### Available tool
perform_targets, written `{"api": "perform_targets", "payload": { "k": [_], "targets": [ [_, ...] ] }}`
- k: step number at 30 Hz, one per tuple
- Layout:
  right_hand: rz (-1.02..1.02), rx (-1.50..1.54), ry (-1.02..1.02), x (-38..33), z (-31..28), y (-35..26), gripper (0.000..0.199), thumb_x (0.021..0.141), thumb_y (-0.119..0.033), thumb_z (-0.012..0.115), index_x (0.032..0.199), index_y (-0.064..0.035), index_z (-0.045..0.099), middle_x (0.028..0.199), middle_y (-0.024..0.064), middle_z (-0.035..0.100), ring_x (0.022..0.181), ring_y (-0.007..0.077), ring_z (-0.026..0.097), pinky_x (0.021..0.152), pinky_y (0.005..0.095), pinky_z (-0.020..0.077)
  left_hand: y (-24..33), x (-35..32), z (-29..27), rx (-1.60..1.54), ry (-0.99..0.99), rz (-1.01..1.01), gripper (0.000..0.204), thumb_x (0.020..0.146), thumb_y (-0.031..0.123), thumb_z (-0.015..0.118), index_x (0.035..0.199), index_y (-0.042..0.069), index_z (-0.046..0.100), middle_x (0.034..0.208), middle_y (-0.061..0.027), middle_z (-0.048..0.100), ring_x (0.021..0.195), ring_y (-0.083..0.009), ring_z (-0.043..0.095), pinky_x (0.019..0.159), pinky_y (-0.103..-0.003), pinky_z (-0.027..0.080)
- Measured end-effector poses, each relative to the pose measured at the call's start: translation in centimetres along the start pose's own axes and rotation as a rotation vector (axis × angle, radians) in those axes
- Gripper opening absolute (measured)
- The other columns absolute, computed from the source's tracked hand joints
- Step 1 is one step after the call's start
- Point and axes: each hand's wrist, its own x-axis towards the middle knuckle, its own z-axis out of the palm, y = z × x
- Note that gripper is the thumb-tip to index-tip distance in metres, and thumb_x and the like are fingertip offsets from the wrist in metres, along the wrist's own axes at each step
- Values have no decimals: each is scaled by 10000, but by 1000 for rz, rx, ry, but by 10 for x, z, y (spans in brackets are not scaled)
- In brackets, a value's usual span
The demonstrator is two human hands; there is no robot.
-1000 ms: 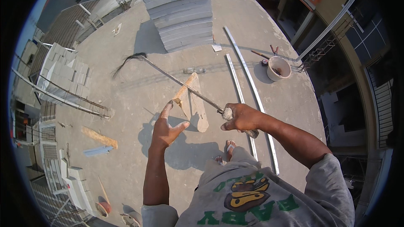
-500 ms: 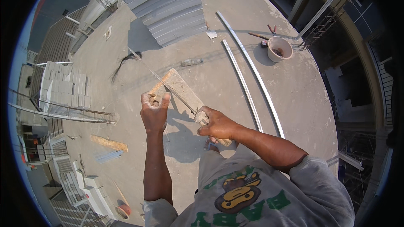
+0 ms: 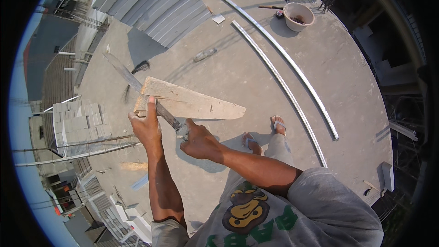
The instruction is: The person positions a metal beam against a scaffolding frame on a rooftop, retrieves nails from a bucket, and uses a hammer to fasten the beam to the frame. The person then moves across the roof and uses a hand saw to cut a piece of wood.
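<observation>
Both forearms come up from the near edge over a grey printed shirt (image 3: 274,210), elbows bent, and meet in the middle of the view. The right hand (image 3: 199,139) is closed in a fist around the handle of a long blade (image 3: 137,84), knuckles up, wrist straight with the forearm. The blade runs from that fist far and to the left, crossing over the wooden board (image 3: 192,103). The left hand (image 3: 147,126) is raised upright and clamps the near left end of the board, thumb pressed on its top face, fingers wrapped beneath. The board is held in the air, its pointed end aiming right. Below, two feet in sandals (image 3: 265,132) stand on the concrete floor (image 3: 347,77). Farther right, two long curved metal strips (image 3: 292,82) lie side by side on the floor. Beyond them a pale bucket (image 3: 298,16) stands near some hand tools, and a stack of grey corrugated sheets (image 3: 155,4) lies at the far left.
</observation>
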Motion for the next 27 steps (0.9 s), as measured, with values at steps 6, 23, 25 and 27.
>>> {"api": "perform_targets", "payload": {
  "k": [6,23,25,27],
  "targets": [
    [-277,11,219,62,37,20,588,752,-207,756,1135,61,399,855,274,673,843,431,680,708,475,537,-19,-59,23,159,11,193,472,870,345,755,1021,-70,587,1163,-269,612,1157,-341,584,978,-437,437],
    [-118,-409,119,-22,-68,14,312,790,-89,682,1056,9,553,790,140,636,684,245,640,655,371,522,-2,-9,28,-379,-111,296,374,949,370,671,1042,8,683,931,-104,702,875,-177,644,813,-312,498],
    [-22,-367,185,-33,-89,3,271,801,-75,667,1029,1,543,761,108,607,615,208,614,575,348,508,26,-15,48,-273,-119,348,354,940,373,675,1014,27,695,856,-124,717,811,-235,691,745,-345,524],
    [47,-332,263,-44,-113,-12,232,810,-62,649,1004,-6,534,739,80,582,549,166,584,490,320,485,54,-15,69,-207,-136,415,337,928,379,680,979,47,703,788,-136,720,754,-291,715,685,-379,539]
  ]
}}
